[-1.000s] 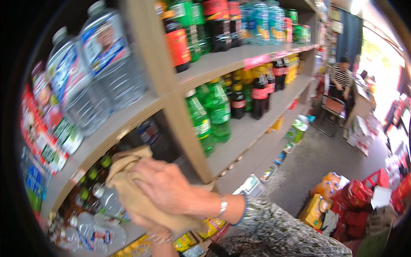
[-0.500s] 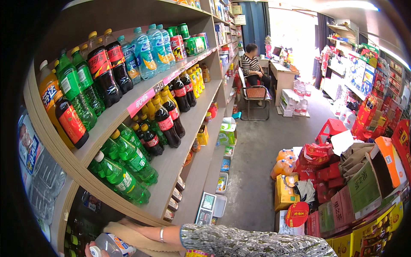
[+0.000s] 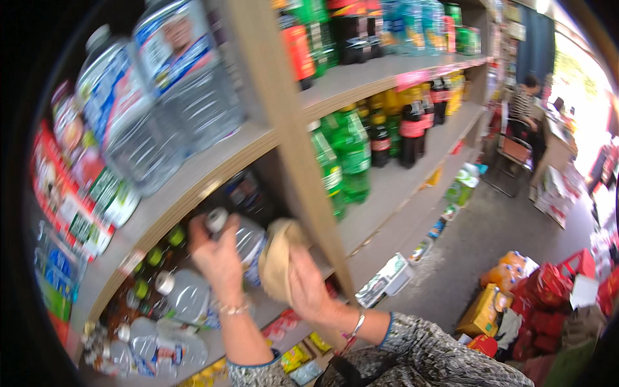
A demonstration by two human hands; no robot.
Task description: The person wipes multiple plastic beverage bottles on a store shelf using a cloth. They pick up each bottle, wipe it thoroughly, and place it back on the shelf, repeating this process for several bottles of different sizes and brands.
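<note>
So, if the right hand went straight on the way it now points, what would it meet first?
With the tan cloth, the right hand would probably meet the clear bottle beside it first; blur leaves the exact depth unclear.

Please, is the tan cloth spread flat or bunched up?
Bunched up: the tan cloth is gathered and curved in the right hand beside a clear bottle, not lying flat.

White-capped clear bottles [image 3: 191, 298] line a lower shelf [image 3: 264, 311].
Green-capped bottles [image 3: 155, 257] stand beside them; large labelled bottles [image 3: 131, 116] sit on the upper shelf [image 3: 180, 201].
</note>
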